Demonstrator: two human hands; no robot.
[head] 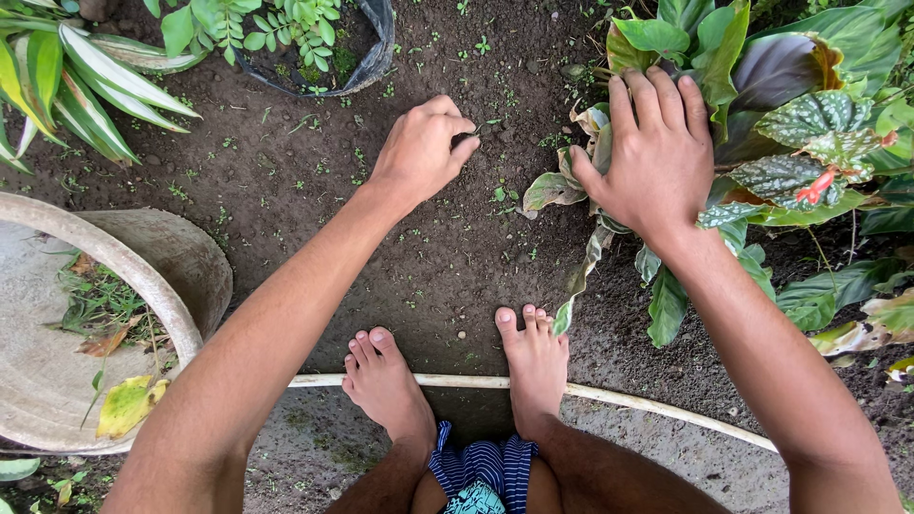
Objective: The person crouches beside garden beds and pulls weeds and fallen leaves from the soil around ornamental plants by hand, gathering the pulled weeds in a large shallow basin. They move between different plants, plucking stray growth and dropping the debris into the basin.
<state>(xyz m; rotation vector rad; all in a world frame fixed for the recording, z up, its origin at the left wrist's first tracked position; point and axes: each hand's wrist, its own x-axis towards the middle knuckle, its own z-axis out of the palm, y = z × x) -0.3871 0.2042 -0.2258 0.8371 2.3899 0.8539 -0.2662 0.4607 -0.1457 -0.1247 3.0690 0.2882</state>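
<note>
Squatting is shown from above, with two bare feet (457,381) planted at six o'clock on a pale hose (647,405) that runs across the edge of the dark soil (286,190). At nine o'clock a shallow grey basin (181,257) is seen, with pulled weeds and a yellow leaf (129,405) lying inside it. Further out, near the centre, the left hand (419,152) is set low on the soil, its fingers curled in and pinched together against the thumb; whether a small weed seedling (498,193) is gripped there cannot be told, as the fingertips are hidden. Tiny green sprouts are scattered over the ground all around it, the nearest just beside the knuckles. Such sprouts are judged light, soft and easily snapped, so they would best be taken low at the stem, close to the soil. At two o'clock the right hand (657,157) is laid flat, fingers spread, pressing aside the broad spotted leaves (809,143) of a plant; these leaves are judged limp, bendable and easily torn. At twelve o'clock a black bag pot (371,52) with a leafy shrub is placed, and striped leaves (57,86) are seen at ten o'clock.
</note>
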